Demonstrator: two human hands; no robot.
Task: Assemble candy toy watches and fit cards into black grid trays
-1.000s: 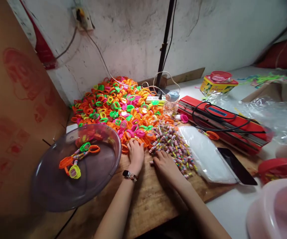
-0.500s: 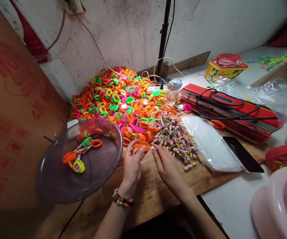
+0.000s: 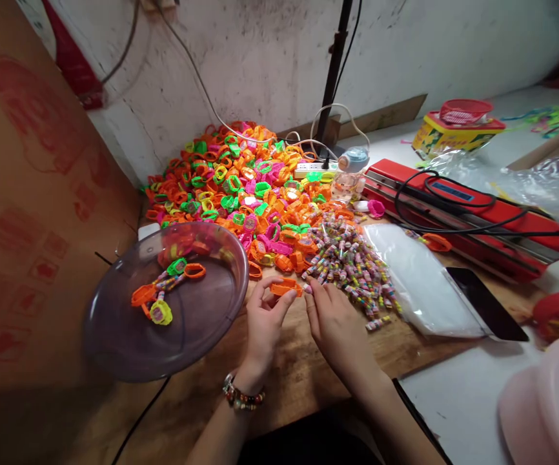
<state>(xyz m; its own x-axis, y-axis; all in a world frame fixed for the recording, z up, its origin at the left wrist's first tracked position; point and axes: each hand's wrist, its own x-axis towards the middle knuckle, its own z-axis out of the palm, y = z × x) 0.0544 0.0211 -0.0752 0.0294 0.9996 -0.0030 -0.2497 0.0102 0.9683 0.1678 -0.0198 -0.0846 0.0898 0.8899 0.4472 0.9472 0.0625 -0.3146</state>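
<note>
My left hand (image 3: 266, 320) pinches an orange plastic toy watch (image 3: 285, 287) between thumb and fingers, above the wooden board. Close to its right end, my right hand (image 3: 334, 318) is closed on a small wrapped candy roll (image 3: 307, 288), mostly covered by the fingertips. Behind both hands spreads a big heap of toy watches (image 3: 241, 187) in orange, green, pink and yellow. A pile of wrapped candy rolls (image 3: 352, 261) lies just beyond my right hand. To the left, a dark see-through basin (image 3: 202, 336) holds several watches with candy rolls attached.
A cardboard box (image 3: 42, 226) stands at the far left. On the right are clear plastic bags (image 3: 415, 284), a black phone (image 3: 485, 303), a red sealing machine (image 3: 458, 213) with a coiled cable, and a pink plastic tub (image 3: 545, 400). A power strip (image 3: 314, 169) sits behind the heap.
The camera view has shifted, so the scene sits slightly further right. Both hands keep their holds, and the orange watch now shows more plainly between them.
</note>
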